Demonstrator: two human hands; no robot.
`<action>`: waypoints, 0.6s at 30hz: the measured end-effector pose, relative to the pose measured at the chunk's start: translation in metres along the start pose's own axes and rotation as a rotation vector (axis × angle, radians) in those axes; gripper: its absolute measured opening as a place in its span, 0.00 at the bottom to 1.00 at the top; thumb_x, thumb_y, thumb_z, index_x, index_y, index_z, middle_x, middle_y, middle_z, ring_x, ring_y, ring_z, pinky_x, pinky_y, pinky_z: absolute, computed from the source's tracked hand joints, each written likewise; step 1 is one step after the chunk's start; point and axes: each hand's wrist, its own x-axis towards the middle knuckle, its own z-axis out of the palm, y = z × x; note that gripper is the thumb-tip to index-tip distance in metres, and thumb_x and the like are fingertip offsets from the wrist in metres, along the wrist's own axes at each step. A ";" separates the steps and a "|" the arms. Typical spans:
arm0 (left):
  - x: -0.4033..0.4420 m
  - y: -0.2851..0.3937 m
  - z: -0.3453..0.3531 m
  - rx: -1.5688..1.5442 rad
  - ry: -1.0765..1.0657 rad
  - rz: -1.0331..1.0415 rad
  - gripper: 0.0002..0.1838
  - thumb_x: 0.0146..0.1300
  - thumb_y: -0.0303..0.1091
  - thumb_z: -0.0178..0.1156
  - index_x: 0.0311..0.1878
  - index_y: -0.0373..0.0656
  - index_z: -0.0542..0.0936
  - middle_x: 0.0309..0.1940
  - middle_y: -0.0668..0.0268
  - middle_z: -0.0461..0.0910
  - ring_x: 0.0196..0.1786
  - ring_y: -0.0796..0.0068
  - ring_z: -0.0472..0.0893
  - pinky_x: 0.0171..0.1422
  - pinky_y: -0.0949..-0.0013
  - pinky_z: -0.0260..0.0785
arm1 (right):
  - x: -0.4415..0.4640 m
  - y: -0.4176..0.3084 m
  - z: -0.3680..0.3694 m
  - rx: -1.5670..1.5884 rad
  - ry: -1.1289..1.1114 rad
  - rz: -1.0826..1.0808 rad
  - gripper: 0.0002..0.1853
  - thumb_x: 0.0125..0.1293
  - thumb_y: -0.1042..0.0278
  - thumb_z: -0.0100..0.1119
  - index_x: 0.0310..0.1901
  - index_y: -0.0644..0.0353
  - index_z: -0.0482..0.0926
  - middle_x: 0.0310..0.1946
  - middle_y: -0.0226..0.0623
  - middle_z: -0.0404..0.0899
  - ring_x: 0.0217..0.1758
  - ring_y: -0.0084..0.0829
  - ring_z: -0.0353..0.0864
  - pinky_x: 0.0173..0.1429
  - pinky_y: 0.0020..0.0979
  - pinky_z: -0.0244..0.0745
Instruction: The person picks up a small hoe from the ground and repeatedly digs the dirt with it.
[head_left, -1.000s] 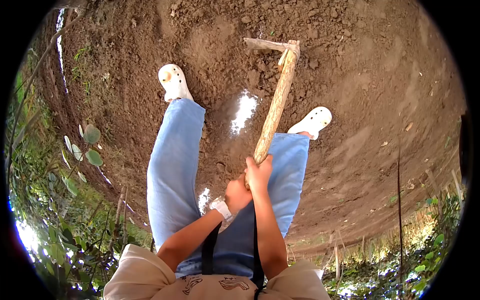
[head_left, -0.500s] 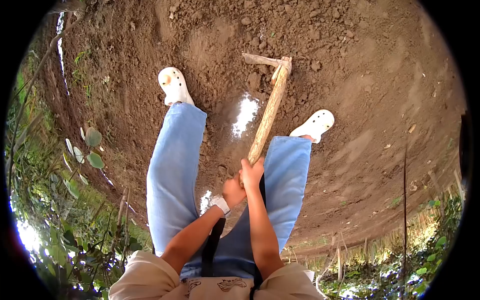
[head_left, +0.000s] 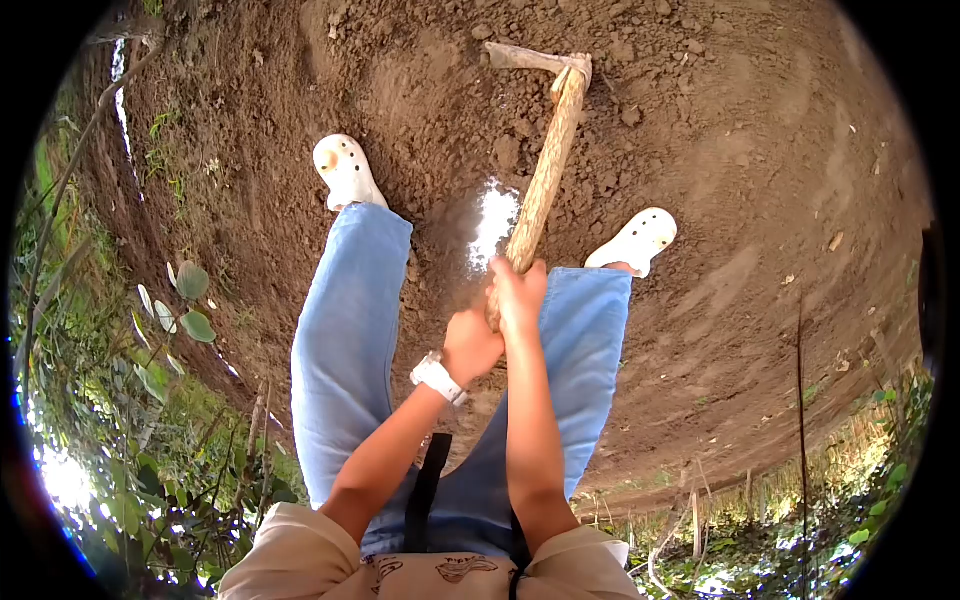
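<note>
I hold a hoe (head_left: 551, 165) two-handed, its head (head_left: 528, 58) just past 12 o'clock with cloddy soil (head_left: 420, 105) beyond.
My right hand (head_left: 519, 298) grips the wooden handle (head_left: 538, 212) ahead of my left hand (head_left: 472, 345), closed near its end; I judge it stiff, head-heavy, best held there.

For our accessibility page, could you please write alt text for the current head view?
The left hand and right hand grip a wooden-handled hoe held out forward. White shoes stand apart on brown soil beneath blue jeans, with plants nearby.
</note>
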 end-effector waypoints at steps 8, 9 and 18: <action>-0.014 0.029 -0.015 -0.001 -0.095 -0.062 0.17 0.46 0.37 0.57 0.36 0.33 0.72 0.23 0.45 0.76 0.29 0.47 0.77 0.35 0.55 0.69 | -0.016 -0.012 -0.012 0.018 -0.043 -0.052 0.14 0.51 0.74 0.59 0.36 0.65 0.64 0.24 0.35 0.70 0.18 0.22 0.68 0.19 0.23 0.68; -0.024 0.031 -0.018 -0.016 -0.097 -0.087 0.15 0.46 0.36 0.56 0.34 0.33 0.73 0.22 0.46 0.76 0.27 0.47 0.77 0.35 0.55 0.69 | -0.029 -0.013 -0.013 0.050 -0.029 -0.006 0.15 0.51 0.74 0.60 0.36 0.64 0.64 0.23 0.33 0.69 0.18 0.21 0.68 0.19 0.23 0.68; -0.061 0.054 -0.039 -0.589 -0.622 -0.292 0.10 0.45 0.26 0.56 0.33 0.33 0.72 0.20 0.64 0.75 0.20 0.75 0.75 0.24 0.71 0.67 | -0.066 -0.022 -0.065 0.373 -0.167 0.105 0.15 0.52 0.69 0.61 0.40 0.63 0.70 0.25 0.30 0.72 0.26 0.21 0.71 0.28 0.23 0.68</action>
